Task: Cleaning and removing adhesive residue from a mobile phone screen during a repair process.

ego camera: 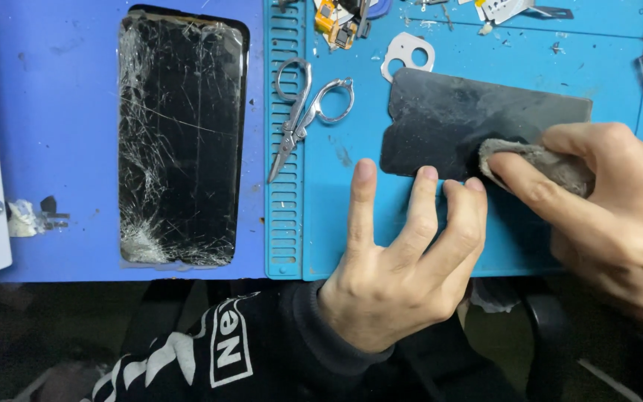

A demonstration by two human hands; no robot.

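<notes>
We work over a blue worktop [61,134] whose right part is covered by a lighter blue ribbed mat [351,231] that runs to the near edge. On the bare left part of the worktop lies the largest piece, a shattered phone screen [180,141], lengthwise from the far edge toward the near edge, its black glass webbed with cracks, thickest at the near left corner. On the mat, toward the far right, lies a dark, scuffed phone back cover [448,119], flat, with a notch at its far left corner. Our right hand [619,216] comes in from the right edge and pinches a grey wad of cloth [537,160] between thumb and fingers, pressing it onto the near right part of the cover. Our left hand [403,260] reaches up from the near edge in a black sleeve [262,357]; it grasps nothing, its fingers spread, and two fingertips [427,175] rest on the near edge of the cover while the index finger lies on the mat just beside it. A pair of small metal scissors [303,112] lies across the mat's ribbed left strip, well apart from both hands. Just beyond the cover's notch sits a pale camera-hole frame [407,52], and small loose parts [336,26] crowd the far edge.
</notes>
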